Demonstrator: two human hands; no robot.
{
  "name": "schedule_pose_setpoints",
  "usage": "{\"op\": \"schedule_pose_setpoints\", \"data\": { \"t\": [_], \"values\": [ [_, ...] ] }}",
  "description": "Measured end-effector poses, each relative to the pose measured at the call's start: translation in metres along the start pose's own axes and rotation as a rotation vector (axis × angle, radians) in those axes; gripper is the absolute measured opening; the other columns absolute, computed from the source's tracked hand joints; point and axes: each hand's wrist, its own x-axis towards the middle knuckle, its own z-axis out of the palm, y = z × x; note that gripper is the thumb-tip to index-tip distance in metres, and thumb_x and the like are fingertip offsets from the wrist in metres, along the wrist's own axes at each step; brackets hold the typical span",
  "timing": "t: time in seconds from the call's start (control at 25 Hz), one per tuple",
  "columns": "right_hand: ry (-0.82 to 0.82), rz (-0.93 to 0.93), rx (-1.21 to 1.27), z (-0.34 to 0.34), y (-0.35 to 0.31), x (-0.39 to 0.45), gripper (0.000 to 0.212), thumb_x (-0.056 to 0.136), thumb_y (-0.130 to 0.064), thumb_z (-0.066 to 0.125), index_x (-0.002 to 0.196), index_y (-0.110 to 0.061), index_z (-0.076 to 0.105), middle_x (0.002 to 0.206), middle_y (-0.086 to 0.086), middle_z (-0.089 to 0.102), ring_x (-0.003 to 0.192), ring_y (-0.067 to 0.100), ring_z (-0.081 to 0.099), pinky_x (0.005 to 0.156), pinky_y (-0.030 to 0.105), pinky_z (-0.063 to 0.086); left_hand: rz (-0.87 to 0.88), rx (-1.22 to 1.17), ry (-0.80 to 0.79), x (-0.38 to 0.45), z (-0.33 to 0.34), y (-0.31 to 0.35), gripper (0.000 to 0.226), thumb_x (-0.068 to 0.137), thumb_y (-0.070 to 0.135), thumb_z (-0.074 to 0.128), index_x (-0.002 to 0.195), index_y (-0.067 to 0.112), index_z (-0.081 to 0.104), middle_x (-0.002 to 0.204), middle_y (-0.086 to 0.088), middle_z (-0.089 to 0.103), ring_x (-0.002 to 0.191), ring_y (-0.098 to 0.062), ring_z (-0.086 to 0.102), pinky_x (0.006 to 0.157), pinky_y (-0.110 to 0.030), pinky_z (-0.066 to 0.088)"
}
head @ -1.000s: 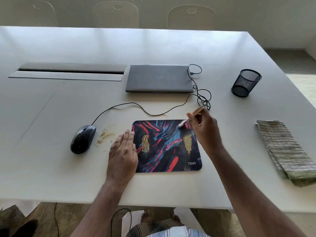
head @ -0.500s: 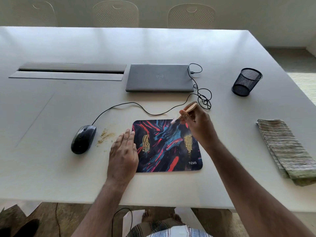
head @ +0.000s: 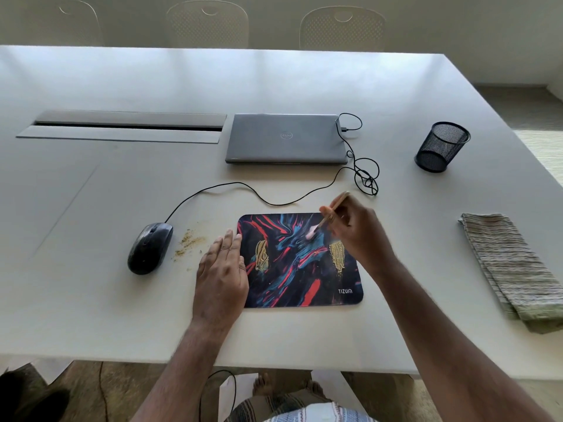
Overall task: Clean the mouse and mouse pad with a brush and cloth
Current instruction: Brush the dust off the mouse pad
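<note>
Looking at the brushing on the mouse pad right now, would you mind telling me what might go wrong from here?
1. The brush in the right hand may push the gold crumbs off the mouse pad onto the table, joining the crumbs already lying beside the mouse.
2. The left hand presses only the pad's left edge, so the right side could shift.
3. The right hand works close to the mouse cable and might snag its loops.

Colourful mouse pad [head: 300,263] flat mid-worktop, wooden brush [head: 327,215] tilted bristles-down on it, black mouse [head: 149,248] left, folded striped cloth [head: 513,269] far right.
</note>
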Motion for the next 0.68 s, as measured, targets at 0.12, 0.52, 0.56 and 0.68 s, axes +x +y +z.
{"op": "schedule_pose_setpoints", "data": {
  "t": [0.12,0.52,0.56,0.68],
  "values": [
    [0.024,-0.039,0.015,-0.009,0.002,0.000,0.018,0.104,-0.036,0.064,0.101,-0.019,0.059,0.082,-0.003,0.075,0.067,0.012,0.075,0.063,0.046,0.063,-0.001,-0.003,0.000,0.001,0.000,0.000,0.055,0.102,0.027,0.032,0.154,0.015,0.045,0.162,-0.004,0.042,0.149,-0.023,0.038,0.124,-0.041,0.027],
    [-0.064,-0.013,-0.117,-0.021,-0.002,-0.020,0.011,0.101,-0.031,0.056,0.093,-0.024,0.055,0.064,-0.001,0.064,0.057,0.022,0.063,0.062,0.044,0.056,0.004,-0.005,0.011,0.001,0.002,-0.001,0.055,0.101,0.027,0.032,0.154,0.015,0.046,0.161,-0.005,0.043,0.148,-0.024,0.039,0.123,-0.042,0.029],
    [-0.035,-0.006,-0.112,-0.025,-0.002,-0.020,0.012,0.101,-0.034,0.055,0.093,-0.025,0.054,0.064,-0.002,0.066,0.057,0.021,0.065,0.061,0.043,0.057,0.004,-0.004,0.011,0.001,0.003,-0.002,0.055,0.102,0.027,0.032,0.154,0.015,0.046,0.161,-0.005,0.043,0.148,-0.024,0.039,0.123,-0.042,0.028],
    [-0.001,-0.005,-0.002,-0.026,-0.010,-0.021,0.013,0.105,-0.033,0.055,0.093,-0.029,0.054,0.069,0.000,0.072,0.058,0.016,0.070,0.060,0.039,0.058,0.013,-0.002,0.011,0.002,0.004,-0.003,0.055,0.102,0.026,0.032,0.154,0.014,0.045,0.161,-0.006,0.042,0.149,-0.024,0.038,0.124,-0.043,0.028]
  ]
}}
